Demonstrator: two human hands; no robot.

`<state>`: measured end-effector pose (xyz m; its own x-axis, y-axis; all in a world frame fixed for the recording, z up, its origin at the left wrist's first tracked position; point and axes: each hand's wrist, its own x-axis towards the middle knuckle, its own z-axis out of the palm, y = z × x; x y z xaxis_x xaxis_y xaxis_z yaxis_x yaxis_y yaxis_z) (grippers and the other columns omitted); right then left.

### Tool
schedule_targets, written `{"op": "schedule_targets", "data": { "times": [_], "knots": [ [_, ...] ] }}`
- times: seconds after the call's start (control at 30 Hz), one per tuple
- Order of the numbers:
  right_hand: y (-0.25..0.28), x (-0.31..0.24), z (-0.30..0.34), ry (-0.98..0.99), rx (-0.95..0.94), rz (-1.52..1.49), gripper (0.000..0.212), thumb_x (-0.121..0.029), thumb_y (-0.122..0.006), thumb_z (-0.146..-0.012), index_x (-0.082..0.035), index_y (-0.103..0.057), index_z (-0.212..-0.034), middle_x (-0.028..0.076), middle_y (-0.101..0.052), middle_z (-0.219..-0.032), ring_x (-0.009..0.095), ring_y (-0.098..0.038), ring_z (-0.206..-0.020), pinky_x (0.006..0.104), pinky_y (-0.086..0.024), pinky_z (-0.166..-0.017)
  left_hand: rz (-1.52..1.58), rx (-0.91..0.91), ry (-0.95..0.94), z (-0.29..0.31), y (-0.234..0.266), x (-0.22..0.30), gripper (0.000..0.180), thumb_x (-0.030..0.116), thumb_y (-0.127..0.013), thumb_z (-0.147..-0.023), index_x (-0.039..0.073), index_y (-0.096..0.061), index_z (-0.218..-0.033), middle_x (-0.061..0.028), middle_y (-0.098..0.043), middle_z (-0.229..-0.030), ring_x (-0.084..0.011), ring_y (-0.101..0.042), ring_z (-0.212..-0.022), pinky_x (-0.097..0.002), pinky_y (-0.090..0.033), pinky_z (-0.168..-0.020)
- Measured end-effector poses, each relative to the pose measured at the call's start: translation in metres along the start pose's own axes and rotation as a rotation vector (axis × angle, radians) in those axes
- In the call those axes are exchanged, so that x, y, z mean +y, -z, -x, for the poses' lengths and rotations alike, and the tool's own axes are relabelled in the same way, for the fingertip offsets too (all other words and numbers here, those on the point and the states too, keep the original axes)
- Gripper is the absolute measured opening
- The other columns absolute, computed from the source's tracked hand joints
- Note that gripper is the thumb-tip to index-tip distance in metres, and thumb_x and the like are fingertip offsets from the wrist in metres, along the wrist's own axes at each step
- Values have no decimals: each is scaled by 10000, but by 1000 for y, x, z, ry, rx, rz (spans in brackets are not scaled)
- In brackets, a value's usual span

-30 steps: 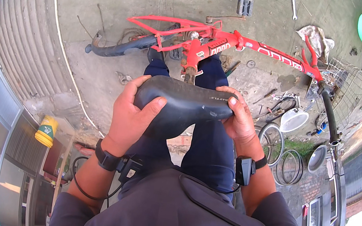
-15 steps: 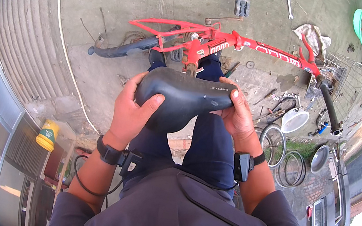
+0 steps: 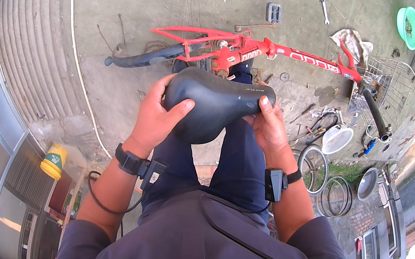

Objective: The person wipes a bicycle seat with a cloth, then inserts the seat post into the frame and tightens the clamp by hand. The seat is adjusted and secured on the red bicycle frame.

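A black bicycle saddle (image 3: 208, 109) is held level between my two hands, its narrow nose pointing right. My left hand (image 3: 158, 112) grips the wide rear end, thumb on top. Around the nose closes my right hand (image 3: 272, 123), thumb above and fingers beneath. Just beyond the saddle stands a red bicycle frame (image 3: 300, 59), with a black fender (image 3: 145, 58) at its left, a pedal (image 3: 273, 13) on the far side and a black handlebar grip (image 3: 377, 114) at its right. The saddle covers part of the frame's near end, so I cannot tell whether they touch.
A wrench (image 3: 324, 11), a cloth (image 3: 352, 42) and a green basin (image 3: 409, 27) lie at the far right. A wire basket (image 3: 388, 82), a white basin (image 3: 337, 140), wheel rims (image 3: 313, 168) and tools are to the right. A pale hose (image 3: 72, 37) and yellow bucket (image 3: 54, 160) are left.
The saddle has risen slightly in view and shifted a little right, with both hands still on it. It now overlaps the frame's near end more.
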<state>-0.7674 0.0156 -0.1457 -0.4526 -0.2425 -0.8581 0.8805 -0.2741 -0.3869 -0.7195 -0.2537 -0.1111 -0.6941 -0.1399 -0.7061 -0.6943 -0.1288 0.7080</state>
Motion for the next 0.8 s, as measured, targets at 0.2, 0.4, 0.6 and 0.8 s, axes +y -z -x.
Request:
{"op": "schedule_targets", "data": {
  "times": [0.2,0.4,0.6,0.8],
  "knots": [
    [-6,15,0,-24,-50,-27,639,-428,-700,-985,-118,-452,-1486,74,-632,-1361,230,-592,-1281,466,-487,-1053,-33,-24,-16,0,6,-9,682,223,-808,-894,-56,-488,-1428,-174,-590,-1343,-226,-596,-1222,-372,-497,-1039],
    [-19,34,5,12,-25,-63,675,-422,-756,-945,-116,-463,-1470,59,-602,-1403,235,-551,-1316,479,-442,-1082,6,-66,-9,4,16,-17,713,283,-804,-909,-59,-475,-1441,-203,-569,-1375,-253,-576,-1268,-388,-500,-1044],
    [-30,48,8,27,78,-33,650,-420,-764,-938,-133,-481,-1447,46,-602,-1390,228,-555,-1297,471,-449,-1059,0,-15,0,25,39,-34,697,363,-720,-984,-64,-452,-1465,-256,-537,-1436,-301,-538,-1354,-400,-488,-1070],
    [-32,55,5,57,87,-39,605,-397,-768,-943,-129,-499,-1415,58,-629,-1327,236,-584,-1248,510,-464,-1015,-70,34,85,61,76,-62,609,348,-663,-1025,-60,-488,-1442,-251,-593,-1390,-296,-600,-1291,-381,-481,-1074]
  ]
}}
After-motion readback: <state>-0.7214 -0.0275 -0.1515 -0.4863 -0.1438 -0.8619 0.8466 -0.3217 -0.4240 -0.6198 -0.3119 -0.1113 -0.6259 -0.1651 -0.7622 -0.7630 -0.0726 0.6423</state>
